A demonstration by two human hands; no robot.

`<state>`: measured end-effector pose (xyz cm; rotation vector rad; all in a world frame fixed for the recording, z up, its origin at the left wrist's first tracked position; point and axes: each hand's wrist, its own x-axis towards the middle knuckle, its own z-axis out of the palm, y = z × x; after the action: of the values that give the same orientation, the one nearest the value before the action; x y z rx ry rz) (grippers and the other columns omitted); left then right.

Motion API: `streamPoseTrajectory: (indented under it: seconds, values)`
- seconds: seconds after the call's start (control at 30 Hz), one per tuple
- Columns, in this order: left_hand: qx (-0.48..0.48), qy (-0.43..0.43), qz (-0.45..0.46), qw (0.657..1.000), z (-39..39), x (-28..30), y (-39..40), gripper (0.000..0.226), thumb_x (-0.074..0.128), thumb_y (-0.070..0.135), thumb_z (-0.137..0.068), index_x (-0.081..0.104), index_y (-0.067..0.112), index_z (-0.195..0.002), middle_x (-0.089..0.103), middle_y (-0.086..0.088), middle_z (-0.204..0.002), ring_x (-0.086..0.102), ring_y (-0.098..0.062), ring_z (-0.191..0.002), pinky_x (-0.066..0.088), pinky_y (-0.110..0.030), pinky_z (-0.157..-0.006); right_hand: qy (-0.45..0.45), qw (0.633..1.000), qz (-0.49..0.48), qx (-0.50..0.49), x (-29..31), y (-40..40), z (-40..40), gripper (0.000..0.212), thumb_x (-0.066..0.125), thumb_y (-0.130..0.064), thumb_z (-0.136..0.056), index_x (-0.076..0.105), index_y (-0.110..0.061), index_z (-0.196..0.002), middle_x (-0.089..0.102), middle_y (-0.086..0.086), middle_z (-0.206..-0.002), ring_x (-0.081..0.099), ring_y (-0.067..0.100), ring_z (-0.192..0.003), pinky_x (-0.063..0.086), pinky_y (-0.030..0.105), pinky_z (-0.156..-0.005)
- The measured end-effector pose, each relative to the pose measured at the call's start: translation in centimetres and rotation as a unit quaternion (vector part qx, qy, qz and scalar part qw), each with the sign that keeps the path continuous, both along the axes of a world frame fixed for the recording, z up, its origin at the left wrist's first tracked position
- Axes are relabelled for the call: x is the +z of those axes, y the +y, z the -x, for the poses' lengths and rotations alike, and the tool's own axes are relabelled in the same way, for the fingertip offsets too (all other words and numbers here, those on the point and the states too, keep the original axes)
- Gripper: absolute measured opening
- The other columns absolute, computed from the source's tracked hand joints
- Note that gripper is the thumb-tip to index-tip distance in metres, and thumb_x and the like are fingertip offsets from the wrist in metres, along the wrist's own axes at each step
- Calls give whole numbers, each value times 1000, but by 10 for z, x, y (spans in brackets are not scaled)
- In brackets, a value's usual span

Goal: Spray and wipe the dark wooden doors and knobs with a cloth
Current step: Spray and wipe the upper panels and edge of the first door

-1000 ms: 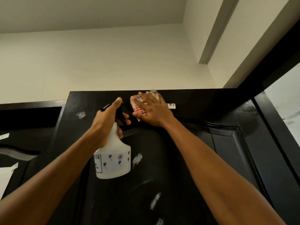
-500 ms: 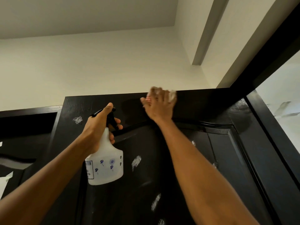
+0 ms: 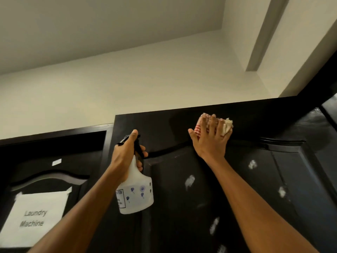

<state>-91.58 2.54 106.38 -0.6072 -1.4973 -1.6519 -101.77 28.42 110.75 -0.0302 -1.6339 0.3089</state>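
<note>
A dark wooden door (image 3: 182, 207) fills the lower middle of the view, with several pale smears on its panel. My right hand (image 3: 209, 141) presses a red-and-white cloth (image 3: 227, 126) flat against the door's top rail, fingers spread and straight over it. My left hand (image 3: 125, 154) grips the neck and black trigger head of a white spray bottle (image 3: 135, 192), held upright in front of the door's left side. No knob is in view.
A second dark door (image 3: 45, 148) stands to the left with a white paper sign (image 3: 34, 218) reading "Laundry Machine" taped on it. Pale wall and ceiling lie above. The dark door frame (image 3: 310, 103) runs up at the right.
My right hand has slid the cloth rightward along the top rail, fingers now spread flat. The view has swung left, bringing the sign into sight. The bottle stays held.
</note>
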Motion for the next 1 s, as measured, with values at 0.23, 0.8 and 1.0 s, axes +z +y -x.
streamPoseTrajectory:
  seconds: [0.23, 0.8, 1.0]
  values:
    - [58, 9, -40, 997, -3, -13, -56, 63, 54, 61, -99, 68, 0, -91, 73, -23, -80, 55, -22, -44, 48, -29, -41, 9, 978, -206, 26, -12, -86, 7, 85, 4, -80, -91, -15, -33, -160, -17, 6, -168, -12, 33, -155, -8, 64, -120]
    - [68, 31, -6, 997, -25, -25, -85, 63, 53, 58, -100, 71, -3, -97, 75, -26, -88, 54, -24, -38, 50, -32, -43, -21, 974, -217, 56, 60, -191, -7, 81, 20, -80, -92, 2, -40, -160, -4, 1, -171, -5, 30, -156, -8, 65, -119]
    - [83, 33, 3, 996, -27, -20, -103, 67, 52, 58, -100, 69, -6, -111, 75, -26, -91, 55, -20, -36, 50, -29, -39, -28, 999, -17, 34, 84, -141, 0, 85, 6, -79, -94, -7, -29, -162, -13, 11, -169, -13, 38, -154, -7, 71, -117]
